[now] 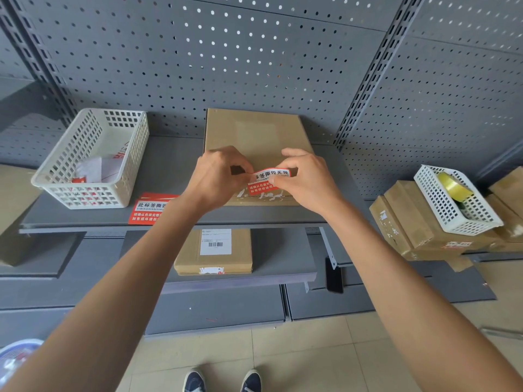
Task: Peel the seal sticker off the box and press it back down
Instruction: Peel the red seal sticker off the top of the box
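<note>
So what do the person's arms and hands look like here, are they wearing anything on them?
Both arms are bare from the bottom of the frame up to the wrists: no sleeves in view. The left hand and the right hand are bare too, with no gloves, and no watch, bracelet or ring shows. The nails look short and plain.

Box (254, 137) mid-shelf (169, 171); basket (93, 157) left; spare sticker (148, 207) btwn, nearer front edge.
</note>
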`<state>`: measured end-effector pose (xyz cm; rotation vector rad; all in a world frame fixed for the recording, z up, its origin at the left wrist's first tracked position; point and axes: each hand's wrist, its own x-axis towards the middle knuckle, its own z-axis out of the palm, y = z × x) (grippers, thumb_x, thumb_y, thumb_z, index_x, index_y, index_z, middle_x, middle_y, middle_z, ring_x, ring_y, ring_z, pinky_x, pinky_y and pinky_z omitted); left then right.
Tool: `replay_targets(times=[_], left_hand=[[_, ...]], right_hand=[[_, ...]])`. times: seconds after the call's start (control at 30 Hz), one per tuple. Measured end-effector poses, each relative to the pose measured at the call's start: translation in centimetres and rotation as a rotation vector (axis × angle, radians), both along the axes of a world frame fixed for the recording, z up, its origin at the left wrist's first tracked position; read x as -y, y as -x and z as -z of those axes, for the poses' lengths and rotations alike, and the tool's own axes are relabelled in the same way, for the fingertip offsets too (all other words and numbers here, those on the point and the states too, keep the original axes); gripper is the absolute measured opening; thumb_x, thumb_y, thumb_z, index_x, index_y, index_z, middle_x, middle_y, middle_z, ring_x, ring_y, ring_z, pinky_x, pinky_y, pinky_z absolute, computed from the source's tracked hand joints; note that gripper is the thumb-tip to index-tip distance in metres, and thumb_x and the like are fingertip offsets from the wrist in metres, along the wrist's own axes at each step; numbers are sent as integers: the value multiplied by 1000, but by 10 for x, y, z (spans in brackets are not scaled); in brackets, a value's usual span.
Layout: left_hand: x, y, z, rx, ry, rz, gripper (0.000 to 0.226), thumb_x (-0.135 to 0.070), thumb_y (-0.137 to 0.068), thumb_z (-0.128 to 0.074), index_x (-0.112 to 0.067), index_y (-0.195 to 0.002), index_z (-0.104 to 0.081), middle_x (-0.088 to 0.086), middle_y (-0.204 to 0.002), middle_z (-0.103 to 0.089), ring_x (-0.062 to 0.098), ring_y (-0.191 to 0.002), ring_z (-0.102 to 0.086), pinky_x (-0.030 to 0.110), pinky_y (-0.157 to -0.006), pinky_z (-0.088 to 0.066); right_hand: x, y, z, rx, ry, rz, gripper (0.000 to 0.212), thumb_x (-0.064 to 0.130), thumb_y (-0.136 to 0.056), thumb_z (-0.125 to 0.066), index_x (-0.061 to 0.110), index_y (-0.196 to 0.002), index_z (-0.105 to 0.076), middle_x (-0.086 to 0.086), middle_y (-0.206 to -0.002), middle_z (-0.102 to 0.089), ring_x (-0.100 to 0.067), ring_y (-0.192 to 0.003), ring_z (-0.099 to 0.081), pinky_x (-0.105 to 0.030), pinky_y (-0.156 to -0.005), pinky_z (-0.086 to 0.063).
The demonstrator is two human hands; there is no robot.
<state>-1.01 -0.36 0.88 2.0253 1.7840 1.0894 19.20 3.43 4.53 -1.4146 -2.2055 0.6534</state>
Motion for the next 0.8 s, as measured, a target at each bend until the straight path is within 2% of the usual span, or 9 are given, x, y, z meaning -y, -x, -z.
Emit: replay_targets(times=[0.13, 0.4, 0.8], left_hand=[[0, 2, 0, 1, 22, 14, 6, -34, -81, -79, -30, -79, -76, -8, -94, -71, 14, -82, -64, 43, -76, -56], [1, 2, -3, 17, 40, 3, 6, -28, -81, -80, -28, -77, -76, -8, -93, -70, 13, -81, -63, 42, -75, -55], [2, 2, -5, 23, 61, 13, 6, -30, -80, -81, -28, -78, -76, -9, -95, -69, 11, -82, -64, 40, -77, -55]], right_hand=[[2, 1, -2, -18, 13, 17, 17, 21, -86, -72, 19, -102, -79, -3, -152, -48, -12, -139, -44, -15, -94, -25], [3, 1, 0, -32, -14, 32, 13, 15, -86, -71, 18, -94, -80, -1, -144, -56, -12, -130, -52, -16, -96, -29], [1, -1, 4, -41, -1, 16, 14, 16, -86, -69, 16, -95, -80, 1, -143, -57, -11, -128, -53, -18, -99, -32]])
